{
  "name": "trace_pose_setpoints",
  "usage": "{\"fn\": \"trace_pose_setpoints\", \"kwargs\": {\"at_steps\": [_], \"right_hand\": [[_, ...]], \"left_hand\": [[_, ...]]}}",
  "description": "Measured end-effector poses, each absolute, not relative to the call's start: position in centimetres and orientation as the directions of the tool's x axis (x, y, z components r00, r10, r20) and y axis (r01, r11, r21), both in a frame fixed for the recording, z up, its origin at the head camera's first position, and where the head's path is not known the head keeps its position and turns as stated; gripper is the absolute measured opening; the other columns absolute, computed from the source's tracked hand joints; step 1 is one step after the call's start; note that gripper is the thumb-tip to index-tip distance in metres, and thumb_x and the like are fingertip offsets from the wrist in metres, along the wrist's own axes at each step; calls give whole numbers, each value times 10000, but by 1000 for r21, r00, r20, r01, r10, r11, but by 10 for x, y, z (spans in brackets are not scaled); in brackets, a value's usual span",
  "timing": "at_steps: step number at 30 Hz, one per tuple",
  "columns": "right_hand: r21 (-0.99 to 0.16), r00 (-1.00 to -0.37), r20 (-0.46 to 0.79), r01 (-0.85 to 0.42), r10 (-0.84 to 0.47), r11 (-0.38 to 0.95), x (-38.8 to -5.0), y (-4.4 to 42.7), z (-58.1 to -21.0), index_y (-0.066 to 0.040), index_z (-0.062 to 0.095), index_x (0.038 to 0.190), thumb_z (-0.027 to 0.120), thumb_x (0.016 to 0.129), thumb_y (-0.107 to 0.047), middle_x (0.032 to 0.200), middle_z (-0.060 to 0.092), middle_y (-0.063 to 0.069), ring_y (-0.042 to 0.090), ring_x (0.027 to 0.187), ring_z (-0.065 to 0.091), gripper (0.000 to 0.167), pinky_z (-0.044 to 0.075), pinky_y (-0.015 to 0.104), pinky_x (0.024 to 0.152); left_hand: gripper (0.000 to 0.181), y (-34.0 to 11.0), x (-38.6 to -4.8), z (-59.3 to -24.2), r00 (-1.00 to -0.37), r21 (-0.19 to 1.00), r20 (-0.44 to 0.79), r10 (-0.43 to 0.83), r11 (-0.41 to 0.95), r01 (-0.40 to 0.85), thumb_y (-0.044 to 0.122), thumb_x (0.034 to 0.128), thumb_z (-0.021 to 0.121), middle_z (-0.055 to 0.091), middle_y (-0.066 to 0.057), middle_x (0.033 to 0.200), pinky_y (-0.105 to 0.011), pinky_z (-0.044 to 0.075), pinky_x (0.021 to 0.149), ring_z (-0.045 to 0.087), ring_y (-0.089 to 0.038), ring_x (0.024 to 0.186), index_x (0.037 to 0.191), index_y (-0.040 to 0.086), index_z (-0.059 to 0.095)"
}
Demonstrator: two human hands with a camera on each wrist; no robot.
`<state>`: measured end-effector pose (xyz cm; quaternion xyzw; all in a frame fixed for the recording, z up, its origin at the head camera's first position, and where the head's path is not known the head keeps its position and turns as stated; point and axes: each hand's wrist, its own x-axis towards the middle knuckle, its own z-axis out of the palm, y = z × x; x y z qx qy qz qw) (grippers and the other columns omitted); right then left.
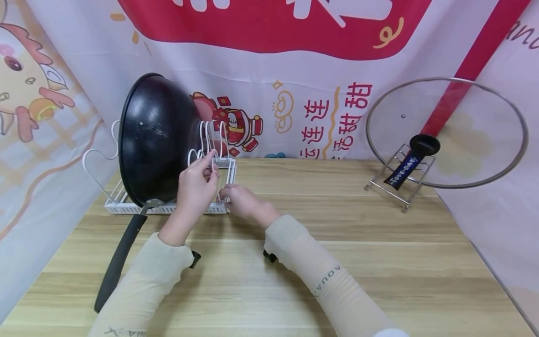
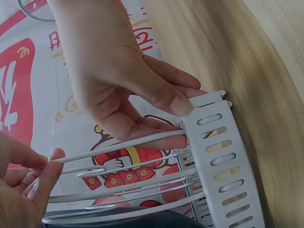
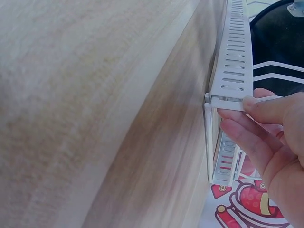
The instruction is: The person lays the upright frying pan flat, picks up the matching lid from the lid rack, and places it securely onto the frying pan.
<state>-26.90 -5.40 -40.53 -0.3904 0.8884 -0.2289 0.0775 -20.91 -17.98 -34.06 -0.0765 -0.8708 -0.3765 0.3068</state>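
A white pan rack (image 1: 168,208) with slotted side rails and upright wire loops stands at the back left of the table. My left hand (image 1: 197,185) pinches the upper part of a white wire divider (image 2: 118,148) between thumb and fingertips. Low down at the rack's right end, my right hand (image 1: 244,202) pinches the foot of that divider, where it meets the slotted rail (image 3: 235,61). Its thumb lies on top and its fingers curl beneath. A black wok (image 1: 157,140) stands on its side in the rack, its dark handle (image 1: 120,264) pointing toward me.
At the back right, a large glass lid (image 1: 476,135) with a black handle (image 1: 406,164) leans in a small metal wire stand (image 1: 387,187). Printed cloth (image 1: 269,70) hangs behind and beside the wooden table (image 1: 337,224).
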Motion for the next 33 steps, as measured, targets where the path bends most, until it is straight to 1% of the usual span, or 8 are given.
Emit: {"fn": "trace_pose_setpoints", "kwargs": {"at_steps": [9,16,23,33], "right_hand": [[-476,-678,48,-661,-734,580,-269,-52,-407,-56,699,1203,675,960,9,1237,663,71,184,1144,632,253,485,196,980],[-453,-667,67,-683,-742,573,-269,-53,-407,-48,696,1215,669,966,4,1239,666,75,183,1143,633,257,482,193,985],[-430,-666,73,-693,-743,579,-268,-53,-408,-60,703,1198,674,965,-5,1214,671,59,164,1114,640,240,488,183,964],[-419,-659,85,-704,-747,574,-267,-53,-408,-57,707,1178,672,961,5,1194,675,64,174,1103,645,228,493,195,963]], "left_hand": [[450,-179,-209,-340,-805,610,586,-92,704,364,-104,927,626,674,-202,955,-467,604,783,726,-334,851,1372,-40,614],[452,-178,-208,-339,-810,613,579,-91,704,358,-109,940,611,659,-205,959,-462,605,784,726,-330,854,1388,-47,596],[468,-178,-206,-338,-833,623,546,-88,707,334,-105,954,609,652,-208,978,-474,600,816,717,-338,883,1415,-33,576],[470,-177,-206,-338,-838,625,539,-88,709,327,-107,957,600,653,-206,980,-471,599,815,715,-334,883,1421,-34,570]]}}
